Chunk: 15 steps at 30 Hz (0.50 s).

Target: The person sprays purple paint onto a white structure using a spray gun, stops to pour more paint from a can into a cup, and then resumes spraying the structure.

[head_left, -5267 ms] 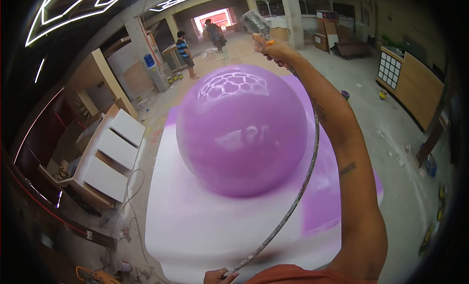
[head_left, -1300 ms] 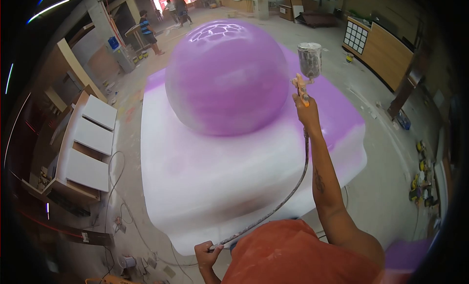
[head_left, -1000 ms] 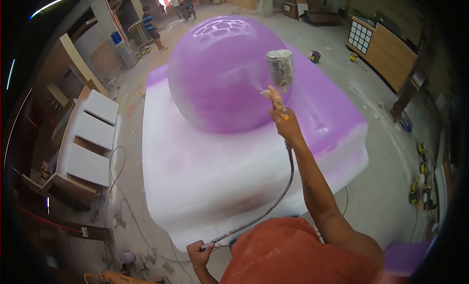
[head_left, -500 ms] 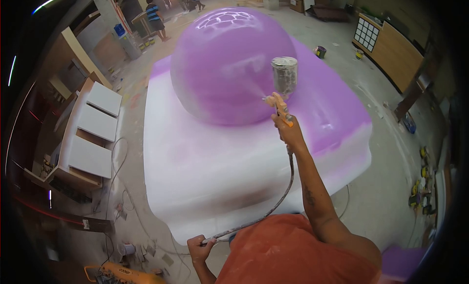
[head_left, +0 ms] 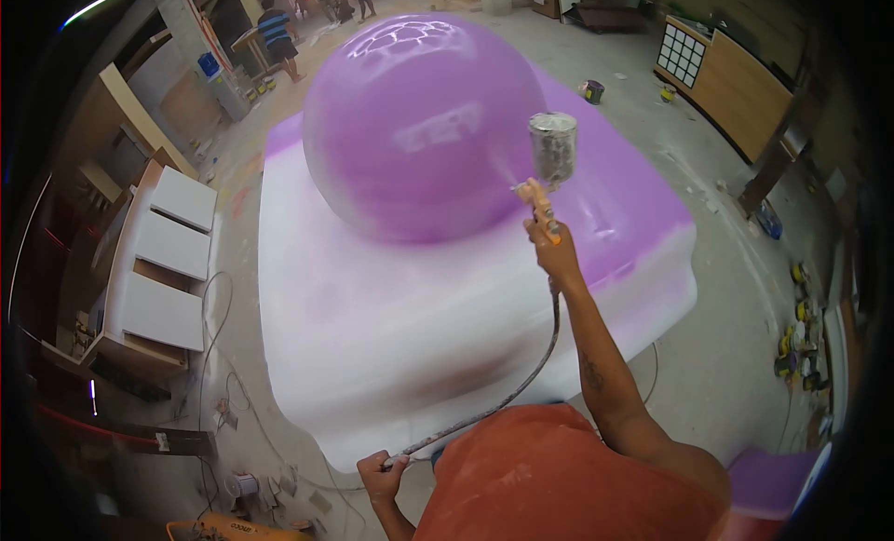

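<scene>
My right hand (head_left: 556,246) is wrapped round the handle of a spray gun (head_left: 537,206), whose metal paint cup (head_left: 553,148) stands upright on top. A faint mist leaves the nozzle toward a large glossy purple sphere (head_left: 419,131). The sphere rests on a broad white base (head_left: 372,327), coated purple along its right side and back. From the gun's handle an air hose (head_left: 521,389) hangs down and curves left across my front. Low in the view, my left hand (head_left: 382,476) is closed on that hose. Paler patches show on the sphere's lower left.
White panels (head_left: 172,246) lie on a bench at left. An orange machine (head_left: 233,527) sits at bottom left, with hoses across the floor. Paint cans (head_left: 799,341) line the right side, near a wooden counter (head_left: 731,89). A person in a striped shirt (head_left: 277,33) stands far back.
The view has shifted slightly, so the sphere and base appear further left. My right hand still grips the spray gun, now nearer the sphere's right edge in view. The left hand keeps hold of the hose.
</scene>
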### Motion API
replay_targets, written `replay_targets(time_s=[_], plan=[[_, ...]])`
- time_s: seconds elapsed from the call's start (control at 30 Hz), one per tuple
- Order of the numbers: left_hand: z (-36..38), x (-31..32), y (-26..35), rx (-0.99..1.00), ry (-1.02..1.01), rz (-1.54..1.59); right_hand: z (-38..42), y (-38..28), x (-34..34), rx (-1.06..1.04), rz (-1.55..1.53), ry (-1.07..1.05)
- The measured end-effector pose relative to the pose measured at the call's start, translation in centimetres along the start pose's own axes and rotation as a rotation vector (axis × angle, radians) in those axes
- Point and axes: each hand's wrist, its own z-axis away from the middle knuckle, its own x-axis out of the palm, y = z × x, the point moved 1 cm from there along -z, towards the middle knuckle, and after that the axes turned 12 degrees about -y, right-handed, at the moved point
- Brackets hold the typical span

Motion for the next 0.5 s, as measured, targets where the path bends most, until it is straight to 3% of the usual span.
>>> replay_targets(time_s=[0.2, 0.3, 0.37, 0.5], plan=[[1.4, -3.1, -0.3, -0.06, 0.085, -0.02, 3.0, -2.1, 8.7, 0.044, -0.151, -0.373], [1.7, -3.3, -0.1, -0.046, 0.09, -0.007, 3.4, -2.8, 9.5, 0.135, -0.232, -0.506], [1.6, -3.3, 0.0, -0.047, 0.077, -0.008, 3.2, -2.0, 9.4, 0.112, -0.225, -0.506], [1.1, -2.1, -0.2, -0.052, 0.017, -0.002, 2.9, 0.3, 6.0, 0.126, -0.122, -0.277]])
